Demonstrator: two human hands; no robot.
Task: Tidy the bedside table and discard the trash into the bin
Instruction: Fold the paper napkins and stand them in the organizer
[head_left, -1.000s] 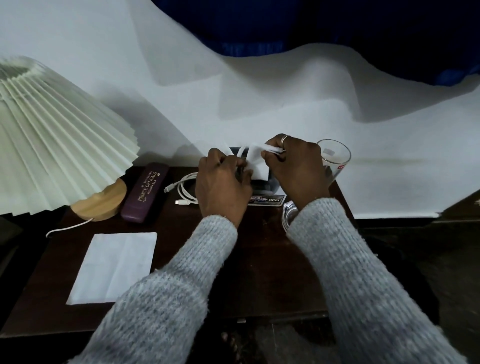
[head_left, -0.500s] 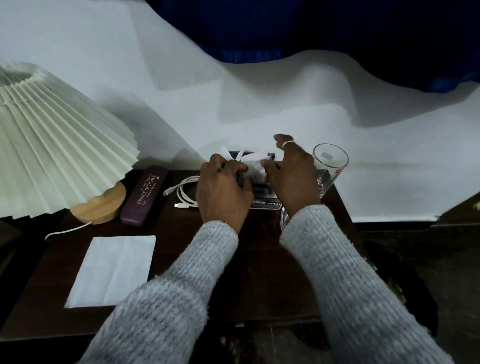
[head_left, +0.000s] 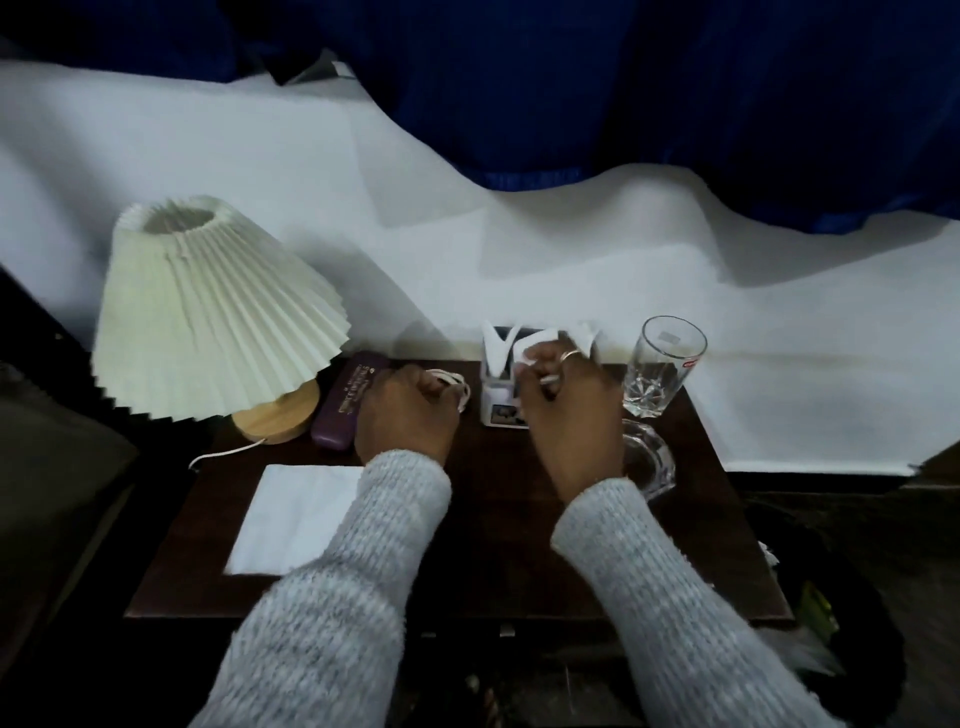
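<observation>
At the back of the dark bedside table stands a small white box with its top flaps up. My right hand pinches one white flap of that box between thumb and fingers. To the left of the box, my left hand is curled over a coiled white cable, fingers closed around it. A flat white napkin lies at the table's front left. The bin, lined with a dark bag, sits on the floor at the lower right, holding some trash.
A lamp with a pleated cream shade and wooden base stands at the back left, a purple glasses case beside it. An empty drinking glass and a clear glass dish stand at the right edge. A white sheet hangs behind.
My left hand has left the box and moved left onto the cable. The right hand stays on the box's flap. The camera has pulled back and tilted up.
</observation>
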